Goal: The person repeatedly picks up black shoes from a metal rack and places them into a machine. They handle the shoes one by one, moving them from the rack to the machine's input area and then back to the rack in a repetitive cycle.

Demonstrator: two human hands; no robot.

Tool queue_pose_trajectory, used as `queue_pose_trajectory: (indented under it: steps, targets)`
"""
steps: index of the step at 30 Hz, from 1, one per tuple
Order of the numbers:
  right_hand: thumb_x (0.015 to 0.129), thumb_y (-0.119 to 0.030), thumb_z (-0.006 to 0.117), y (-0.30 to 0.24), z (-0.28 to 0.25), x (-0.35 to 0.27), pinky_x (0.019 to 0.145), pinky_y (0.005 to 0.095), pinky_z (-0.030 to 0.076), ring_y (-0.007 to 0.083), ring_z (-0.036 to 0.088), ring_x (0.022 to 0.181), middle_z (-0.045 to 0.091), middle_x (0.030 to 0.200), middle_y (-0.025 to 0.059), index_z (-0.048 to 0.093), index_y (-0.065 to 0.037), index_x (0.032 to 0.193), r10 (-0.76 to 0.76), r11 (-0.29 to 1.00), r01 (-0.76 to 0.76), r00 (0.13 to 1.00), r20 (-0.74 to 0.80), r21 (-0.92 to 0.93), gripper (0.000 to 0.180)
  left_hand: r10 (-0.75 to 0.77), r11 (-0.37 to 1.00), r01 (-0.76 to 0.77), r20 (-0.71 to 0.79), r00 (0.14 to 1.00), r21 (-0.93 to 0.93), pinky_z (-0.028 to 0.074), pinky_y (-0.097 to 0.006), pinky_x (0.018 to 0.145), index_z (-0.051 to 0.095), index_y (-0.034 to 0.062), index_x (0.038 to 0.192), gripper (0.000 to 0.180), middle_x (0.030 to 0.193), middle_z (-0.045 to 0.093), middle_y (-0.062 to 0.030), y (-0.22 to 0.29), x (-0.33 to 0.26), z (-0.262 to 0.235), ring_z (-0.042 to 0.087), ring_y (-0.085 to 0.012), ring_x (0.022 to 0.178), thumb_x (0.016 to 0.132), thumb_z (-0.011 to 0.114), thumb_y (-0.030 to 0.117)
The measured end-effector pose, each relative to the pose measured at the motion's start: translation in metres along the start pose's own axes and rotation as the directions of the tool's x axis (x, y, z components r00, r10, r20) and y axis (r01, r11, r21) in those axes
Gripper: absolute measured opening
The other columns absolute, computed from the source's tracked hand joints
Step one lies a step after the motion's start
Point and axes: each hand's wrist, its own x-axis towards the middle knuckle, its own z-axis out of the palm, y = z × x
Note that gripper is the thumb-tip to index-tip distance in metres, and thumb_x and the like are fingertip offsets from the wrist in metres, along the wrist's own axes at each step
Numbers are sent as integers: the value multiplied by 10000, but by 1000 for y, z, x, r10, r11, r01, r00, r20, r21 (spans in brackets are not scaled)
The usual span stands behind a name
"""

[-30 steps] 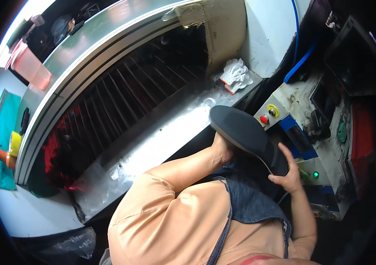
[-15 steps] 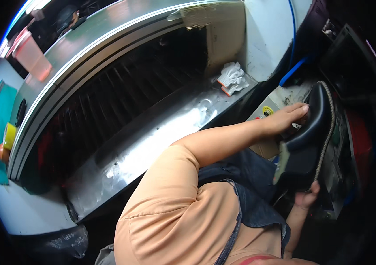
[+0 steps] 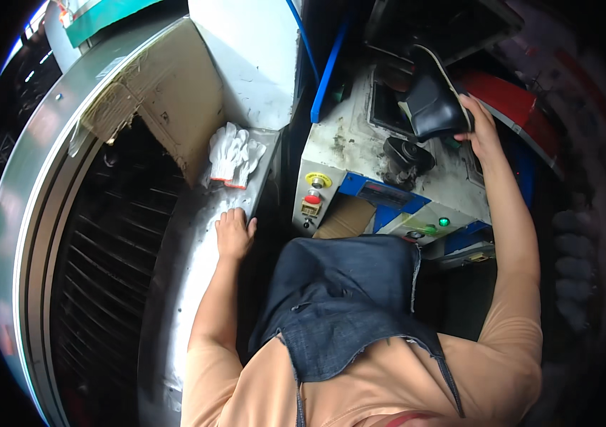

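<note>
My right hand (image 3: 481,127) grips a black shoe (image 3: 434,107) by its lower end, the fingers wrapped round the pale-edged sole. The shoe is tilted up over a white machine (image 3: 331,153) smudged with black. Below the shoe, a black foot-shaped pad (image 3: 410,154) sits on the machine's top. On the left, my left hand (image 3: 233,233) lies on a shiny metal ledge (image 3: 193,263) with its fingers apart and nothing in it. Just beyond those fingers is a pair of white gloves (image 3: 235,155) with orange cuffs.
Left of the ledge runs a conveyor with dark rollers (image 3: 111,263) and a metal side rail. A torn cardboard sheet (image 3: 168,92) stands at its far end. The machine's front carries a red button (image 3: 312,199) and a lit green button (image 3: 444,222). A blue bar (image 3: 330,71) rises behind.
The view has turned right. My left hand has let go of the shoe and come down on the metal ledge. My right hand has carried the shoe forward over the machine.
</note>
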Motion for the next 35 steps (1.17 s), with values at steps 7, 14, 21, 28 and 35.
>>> queue_pose_trajectory:
  steps: [7,14,21,28,35]
  targets:
    - [748,-471,756,36,45,107,556,330,575,226,655,1027,631,1242,153,507,-48,1405,-51,956,10,990,-132,-295,820,-18,1000,18,13,1000,9,398,-447,825,568,55,928,258,931,581,-129,-4,3,-4,542,-322,942,864,677,280]
    - [733,-522,741,60,99,116,601,329,627,305,513,1276,507,1349,275,451,-161,1456,30,622,-128,990,-140,-773,859,-32,999,32,21,999,16,399,-446,823,566,52,924,253,930,576,-134,-4,4,-7,543,-324,936,861,678,270]
    - [747,-515,720,60,101,122,669,327,615,321,504,1281,387,1444,253,418,-230,1471,109,595,-199,980,-167,-779,834,-7,1000,8,-21,1000,19,392,-444,811,564,62,949,252,902,573,-120,0,3,-5,541,-317,918,857,686,262]
    - [738,-760,633,95,88,136,1170,530,253,494,245,1433,152,1592,277,312,-185,1541,-174,453,41,984,-44,-891,1038,-15,999,15,13,1000,44,407,-456,837,570,64,944,259,942,590,-133,-2,3,-2,556,-329,938,881,659,299]
    - [925,-216,688,31,37,-23,921,323,504,184,629,1094,598,1272,129,599,-85,1274,-504,758,508,854,126,-408,383,-169,983,177,139,976,-47,410,-472,912,589,68,979,320,1038,634,-147,-28,16,25,570,-325,1043,838,713,327]
